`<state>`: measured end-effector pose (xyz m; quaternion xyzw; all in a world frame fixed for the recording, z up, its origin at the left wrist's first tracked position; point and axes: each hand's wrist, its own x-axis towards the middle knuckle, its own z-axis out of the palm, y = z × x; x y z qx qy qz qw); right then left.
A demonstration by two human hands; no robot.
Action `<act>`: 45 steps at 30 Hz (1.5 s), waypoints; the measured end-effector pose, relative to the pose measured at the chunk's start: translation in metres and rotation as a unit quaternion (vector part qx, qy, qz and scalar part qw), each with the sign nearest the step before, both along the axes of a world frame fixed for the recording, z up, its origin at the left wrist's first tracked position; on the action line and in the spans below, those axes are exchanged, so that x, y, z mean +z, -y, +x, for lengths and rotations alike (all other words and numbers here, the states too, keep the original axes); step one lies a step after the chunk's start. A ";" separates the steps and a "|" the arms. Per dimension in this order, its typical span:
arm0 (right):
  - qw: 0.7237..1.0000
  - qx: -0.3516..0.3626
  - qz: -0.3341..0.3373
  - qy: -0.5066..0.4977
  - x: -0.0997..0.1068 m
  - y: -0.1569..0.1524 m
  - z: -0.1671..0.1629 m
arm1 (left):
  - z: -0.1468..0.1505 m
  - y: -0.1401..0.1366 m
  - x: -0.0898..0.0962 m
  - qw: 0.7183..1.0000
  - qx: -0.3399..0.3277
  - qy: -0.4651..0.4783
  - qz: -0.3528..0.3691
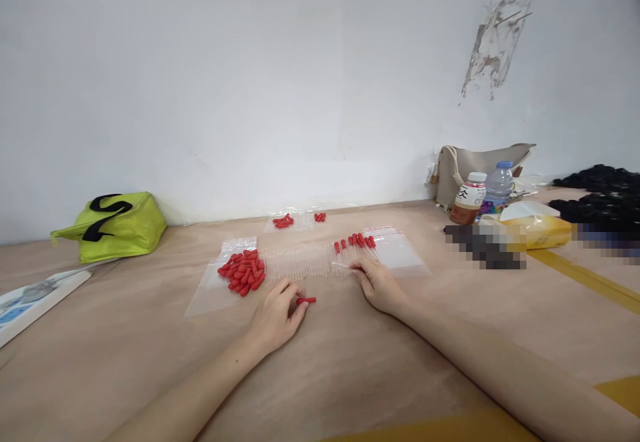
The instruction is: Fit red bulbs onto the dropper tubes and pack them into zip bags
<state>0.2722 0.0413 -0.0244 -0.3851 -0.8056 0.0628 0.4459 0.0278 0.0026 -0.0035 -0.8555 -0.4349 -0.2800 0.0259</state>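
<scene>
Head view: left hand (274,314) fingers pinch a red bulb (308,300) at 6 o'clock; right hand (379,287) fingers grip a clear tube (341,266) near 5 o'clock. Apparent step: bulb fitting. Next move likely requires aligning the two.

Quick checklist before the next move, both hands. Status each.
1. Left hand has a red bulb: ok, at the fingertips.
2. Right hand has a clear tube: ok, at the fingertips.
3. Held bulb and held tube apart: ok, visible gap.
4. Bulb pile on the left-side plastic bag: ok.
5. Row of clear tubes free of cracks: cannot tell, too small.
</scene>
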 end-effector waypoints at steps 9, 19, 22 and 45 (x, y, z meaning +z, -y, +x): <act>0.999 0.043 -0.001 0.015 0.005 0.013 -0.008 | 0.006 -0.011 -0.001 0.980 -0.029 0.144 -0.133; 0.997 0.073 -0.023 0.018 0.006 0.025 -0.020 | 0.015 -0.006 -0.003 0.960 -0.056 0.206 -0.183; 0.996 0.077 -0.027 0.023 0.007 0.026 -0.020 | 0.015 -0.007 -0.004 0.959 -0.056 0.212 -0.181; 0.984 0.090 0.021 0.155 0.012 0.017 -0.010 | 0.017 0.000 0.000 0.974 -0.117 0.122 -0.151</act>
